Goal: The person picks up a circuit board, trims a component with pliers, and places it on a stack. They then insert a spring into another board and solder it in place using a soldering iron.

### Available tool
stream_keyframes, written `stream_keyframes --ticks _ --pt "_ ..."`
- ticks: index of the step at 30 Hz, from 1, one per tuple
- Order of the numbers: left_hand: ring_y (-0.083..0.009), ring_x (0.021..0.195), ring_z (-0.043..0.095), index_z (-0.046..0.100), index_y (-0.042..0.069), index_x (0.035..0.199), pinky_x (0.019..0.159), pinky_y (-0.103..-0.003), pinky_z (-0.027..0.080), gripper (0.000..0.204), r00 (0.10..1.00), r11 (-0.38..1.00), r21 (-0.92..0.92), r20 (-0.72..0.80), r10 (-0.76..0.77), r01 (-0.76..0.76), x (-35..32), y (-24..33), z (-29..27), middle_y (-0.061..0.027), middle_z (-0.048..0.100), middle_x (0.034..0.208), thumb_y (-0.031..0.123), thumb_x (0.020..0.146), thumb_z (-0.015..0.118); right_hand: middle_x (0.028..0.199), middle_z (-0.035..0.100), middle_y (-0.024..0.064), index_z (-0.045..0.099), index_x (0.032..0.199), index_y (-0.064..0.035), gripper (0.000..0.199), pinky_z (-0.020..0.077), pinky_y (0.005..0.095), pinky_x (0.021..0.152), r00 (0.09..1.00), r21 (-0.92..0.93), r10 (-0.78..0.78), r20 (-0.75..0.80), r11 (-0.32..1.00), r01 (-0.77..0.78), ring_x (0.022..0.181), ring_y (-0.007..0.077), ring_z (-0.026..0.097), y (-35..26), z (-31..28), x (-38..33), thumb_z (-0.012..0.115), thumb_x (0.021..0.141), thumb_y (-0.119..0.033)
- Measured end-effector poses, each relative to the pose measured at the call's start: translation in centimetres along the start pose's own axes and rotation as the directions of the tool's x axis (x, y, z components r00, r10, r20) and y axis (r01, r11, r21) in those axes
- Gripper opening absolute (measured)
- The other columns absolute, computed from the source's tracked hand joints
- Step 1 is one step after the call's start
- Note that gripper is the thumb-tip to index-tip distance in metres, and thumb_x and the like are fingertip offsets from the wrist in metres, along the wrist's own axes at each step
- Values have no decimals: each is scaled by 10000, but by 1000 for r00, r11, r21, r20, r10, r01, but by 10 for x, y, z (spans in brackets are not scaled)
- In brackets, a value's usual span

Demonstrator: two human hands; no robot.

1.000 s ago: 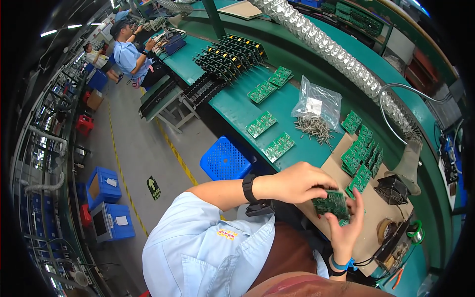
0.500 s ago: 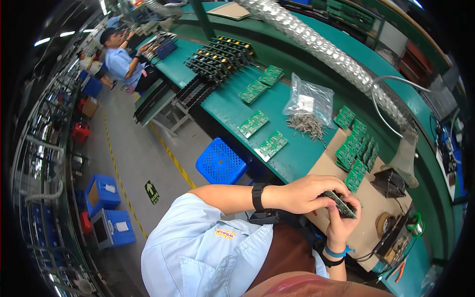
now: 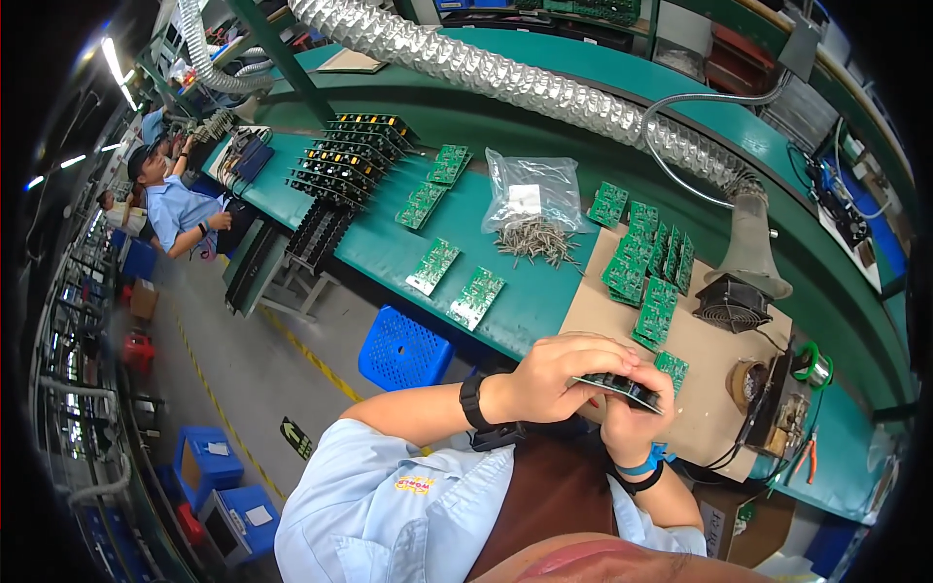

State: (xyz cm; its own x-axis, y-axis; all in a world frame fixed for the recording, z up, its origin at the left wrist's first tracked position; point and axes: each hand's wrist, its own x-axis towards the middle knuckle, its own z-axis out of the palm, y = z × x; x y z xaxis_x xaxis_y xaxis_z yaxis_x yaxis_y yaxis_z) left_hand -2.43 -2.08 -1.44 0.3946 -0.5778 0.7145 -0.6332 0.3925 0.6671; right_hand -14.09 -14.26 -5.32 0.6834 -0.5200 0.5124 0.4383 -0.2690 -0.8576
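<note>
Green circuit board lies almost flat between our hands — left hand pinching its top edge, right hand gripping from below.

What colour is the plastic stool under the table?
Blue. The stool shows best in the head view, below the green table edge.

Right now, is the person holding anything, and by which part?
Yes: a small green circuit board, seen edge-on. The left hand covers its left end from above; the right hand supports its right end from below.
</note>
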Motion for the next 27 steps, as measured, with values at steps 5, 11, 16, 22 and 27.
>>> stream_keyframes --ticks 5,11,16,22,27 --pt "-339 1068 728 675 24 1120 901 -414 599 326 997 996 54 -28 72 -71 -1 5 -4 -157 735 1165 -48 812 758 1081 692 210 571 1068 9 291 557 389 914 991 -51 -134 24 990 135 997 303 701 -2 8 3 681 829 135" --pt "-320 1070 729 683 44 1135 856 -415 611 305 974 955 204 -29 225 -214 0 7 -3 -145 728 1184 24 844 770 1127 664 168 541 1118 -13 295 519 392 965 964 9 -267 4 964 267 1025 252 657 1 16 2 647 878 124" --pt "-326 1091 705 658 69 1194 885 -399 586 372 986 976 155 -50 161 -152 8 10 -9 -141 698 1218 131 854 794 1162 647 172 528 1144 -17 287 528 380 940 985 2 -163 -55 987 163 1001 246 659 1 10 8 631 906 108" --pt "-330 1095 650 551 50 1337 938 -376 526 547 970 963 143 -118 -214 230 -3 4 -20 -146 645 1202 185 865 791 1129 620 118 523 1211 -11 379 529 301 851 973 83 230 6 970 -229 939 192 642 3 7 11 696 889 89" --pt "-275 1096 627 509 26 1360 941 -357 506 586 891 883 127 -3 -455 451 -5 -20 -22 -138 621 1192 165 862 785 1104 579 56 528 1258 -27 451 489 294 891 897 194 423 130 876 -441 995 145 578 -8 10 17 756 873 33"
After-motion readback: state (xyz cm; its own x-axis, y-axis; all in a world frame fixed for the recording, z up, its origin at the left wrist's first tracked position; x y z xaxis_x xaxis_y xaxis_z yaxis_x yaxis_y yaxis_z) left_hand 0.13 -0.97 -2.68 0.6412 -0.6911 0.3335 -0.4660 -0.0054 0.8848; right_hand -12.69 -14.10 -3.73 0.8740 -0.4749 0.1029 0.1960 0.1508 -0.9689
